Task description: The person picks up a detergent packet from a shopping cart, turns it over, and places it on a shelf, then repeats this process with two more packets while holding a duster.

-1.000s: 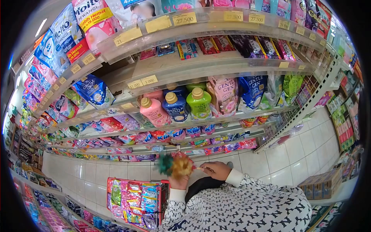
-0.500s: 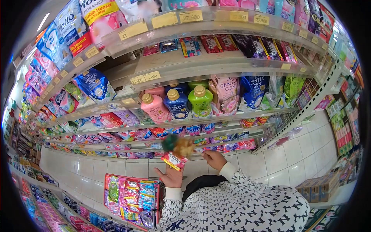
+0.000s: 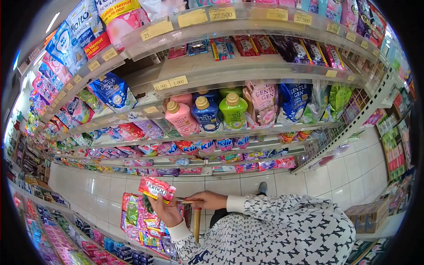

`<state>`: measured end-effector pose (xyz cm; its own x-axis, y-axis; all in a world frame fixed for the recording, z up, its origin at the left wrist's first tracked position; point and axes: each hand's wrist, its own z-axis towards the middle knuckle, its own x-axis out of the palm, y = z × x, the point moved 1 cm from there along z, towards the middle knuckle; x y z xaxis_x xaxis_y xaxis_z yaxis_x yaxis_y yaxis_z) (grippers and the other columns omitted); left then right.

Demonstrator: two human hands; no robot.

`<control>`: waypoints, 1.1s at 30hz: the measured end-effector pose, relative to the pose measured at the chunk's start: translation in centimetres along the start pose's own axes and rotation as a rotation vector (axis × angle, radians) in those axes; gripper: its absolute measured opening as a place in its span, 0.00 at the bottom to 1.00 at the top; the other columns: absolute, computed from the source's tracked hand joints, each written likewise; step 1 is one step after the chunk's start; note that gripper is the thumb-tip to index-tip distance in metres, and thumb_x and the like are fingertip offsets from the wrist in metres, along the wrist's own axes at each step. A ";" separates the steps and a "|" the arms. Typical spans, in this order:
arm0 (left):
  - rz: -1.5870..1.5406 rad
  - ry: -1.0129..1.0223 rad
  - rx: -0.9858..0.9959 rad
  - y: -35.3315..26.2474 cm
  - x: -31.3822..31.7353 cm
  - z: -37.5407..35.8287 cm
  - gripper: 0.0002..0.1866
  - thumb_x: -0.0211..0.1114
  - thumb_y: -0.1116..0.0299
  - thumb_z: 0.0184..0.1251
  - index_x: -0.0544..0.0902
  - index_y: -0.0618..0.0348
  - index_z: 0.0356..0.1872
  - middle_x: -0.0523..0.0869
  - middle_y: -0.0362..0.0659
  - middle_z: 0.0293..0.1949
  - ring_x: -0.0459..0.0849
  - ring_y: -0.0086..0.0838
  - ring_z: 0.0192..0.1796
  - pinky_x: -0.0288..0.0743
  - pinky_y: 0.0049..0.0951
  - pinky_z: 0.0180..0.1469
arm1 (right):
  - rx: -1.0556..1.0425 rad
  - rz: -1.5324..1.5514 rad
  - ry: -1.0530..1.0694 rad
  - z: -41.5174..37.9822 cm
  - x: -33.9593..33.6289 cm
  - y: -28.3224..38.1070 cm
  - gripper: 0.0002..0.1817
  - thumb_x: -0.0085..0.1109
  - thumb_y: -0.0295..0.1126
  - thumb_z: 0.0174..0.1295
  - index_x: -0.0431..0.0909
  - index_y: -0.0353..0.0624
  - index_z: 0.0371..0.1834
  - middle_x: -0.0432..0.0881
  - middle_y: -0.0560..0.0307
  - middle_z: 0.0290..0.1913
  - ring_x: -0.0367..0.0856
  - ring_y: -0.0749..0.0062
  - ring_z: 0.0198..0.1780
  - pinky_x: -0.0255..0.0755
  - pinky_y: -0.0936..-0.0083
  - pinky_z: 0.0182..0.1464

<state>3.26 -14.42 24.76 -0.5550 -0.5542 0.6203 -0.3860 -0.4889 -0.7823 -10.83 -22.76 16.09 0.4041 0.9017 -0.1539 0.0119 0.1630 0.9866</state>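
Note:
My left hand is raised at lower centre, its fingers closed on a red-and-pink Downy sachet. To its right, my right hand grips the thin brown handle of what looks like a feather duster. A dark green tuft shows below the left hand; the rest of the duster head is hidden there. Under the left hand lie several colourful sachets in a red-edged container. A yellowish upright stick stands below the right wrist; what it belongs to cannot be seen.
Ahead, a tiered shelf carries pouches, sachets and Gentle Gen bottles behind clear edge strips. A perforated metal post bounds its right side. Brown cartons sit at lower right. Pale floor tiles run between the shelves.
My left hand has moved left and lower with the sachet, its fingers now round it. My right hand has shifted left and down, and the blurred green-and-gold tuft has come below the left hand.

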 end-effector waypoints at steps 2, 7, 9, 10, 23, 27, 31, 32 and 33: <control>0.089 0.008 0.047 -0.9 0.0 -0.2 0.30 0.57 0.71 0.72 0.60 0.58 0.73 0.77 0.44 0.59 0.81 0.28 0.52 0.82 0.28 0.45 | -0.045 -0.033 0.126 1.3 1.1 1.4 0.22 0.58 0.41 0.69 0.77 0.38 0.60 0.84 0.42 0.49 0.83 0.56 0.51 0.74 0.67 0.54; 0.144 -0.071 0.072 0.5 -1.1 -0.2 0.34 0.59 0.74 0.69 0.58 0.59 0.75 0.73 0.45 0.62 0.76 0.29 0.60 0.75 0.32 0.57 | -0.009 0.020 0.040 1.4 -0.1 0.1 0.23 0.56 0.45 0.72 0.76 0.40 0.62 0.81 0.52 0.59 0.80 0.67 0.57 0.71 0.71 0.61; 0.140 -0.055 -0.012 2.3 -2.0 -0.2 0.30 0.58 0.75 0.69 0.62 0.60 0.72 0.75 0.45 0.61 0.77 0.29 0.59 0.73 0.33 0.60 | 0.107 0.209 -0.047 0.1 -1.6 -0.7 0.23 0.55 0.46 0.73 0.77 0.39 0.61 0.81 0.54 0.58 0.80 0.69 0.57 0.72 0.72 0.61; 0.139 -0.054 -0.070 3.1 -2.1 -0.3 0.29 0.57 0.76 0.70 0.63 0.61 0.72 0.76 0.45 0.60 0.78 0.29 0.58 0.73 0.32 0.60 | 0.179 0.449 -0.116 -0.4 -2.0 -1.3 0.23 0.53 0.46 0.74 0.74 0.41 0.63 0.81 0.56 0.57 0.80 0.72 0.56 0.73 0.73 0.60; 0.344 0.621 -0.564 10.3 6.7 -2.8 0.22 0.57 0.71 0.73 0.70 0.62 0.66 0.80 0.42 0.58 0.78 0.27 0.58 0.74 0.31 0.56 | 0.173 0.687 -0.686 -10.7 -8.7 0.7 0.18 0.62 0.33 0.68 0.76 0.42 0.59 0.84 0.63 0.43 0.82 0.80 0.41 0.78 0.78 0.36; 0.350 0.744 -0.441 8.9 11.4 -1.3 0.32 0.60 0.73 0.70 0.60 0.60 0.74 0.78 0.44 0.60 0.78 0.30 0.59 0.75 0.32 0.56 | 0.078 0.578 -0.877 -11.8 -11.4 2.6 0.17 0.64 0.34 0.67 0.77 0.42 0.57 0.83 0.64 0.39 0.81 0.81 0.39 0.77 0.79 0.34; 0.355 0.925 -0.310 7.1 16.2 0.5 0.42 0.63 0.82 0.65 0.52 0.55 0.78 0.75 0.44 0.61 0.77 0.27 0.57 0.73 0.27 0.58 | -0.063 0.552 -0.979 -12.1 -13.7 6.9 0.17 0.62 0.31 0.68 0.76 0.41 0.58 0.85 0.61 0.43 0.82 0.80 0.42 0.78 0.78 0.35; 0.381 0.964 -0.272 6.0 17.9 0.6 0.41 0.63 0.82 0.65 0.53 0.57 0.78 0.74 0.45 0.63 0.77 0.28 0.59 0.73 0.28 0.59 | -0.096 0.551 -0.980 -12.0 -14.1 8.1 0.18 0.62 0.31 0.68 0.75 0.39 0.59 0.85 0.61 0.44 0.82 0.80 0.42 0.77 0.79 0.35; 0.403 1.009 -0.231 5.5 19.3 0.8 0.41 0.63 0.82 0.65 0.55 0.59 0.77 0.73 0.45 0.64 0.77 0.30 0.61 0.73 0.29 0.61 | -0.135 0.544 -0.987 -11.9 -14.6 9.4 0.19 0.62 0.31 0.68 0.74 0.38 0.60 0.84 0.60 0.44 0.82 0.80 0.42 0.77 0.79 0.34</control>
<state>-9.02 -28.31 32.47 -0.9753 0.2098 0.0687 -0.1118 -0.2013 -0.9731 -27.51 -29.61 26.98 0.8706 0.1663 0.4629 -0.4601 -0.0577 0.8860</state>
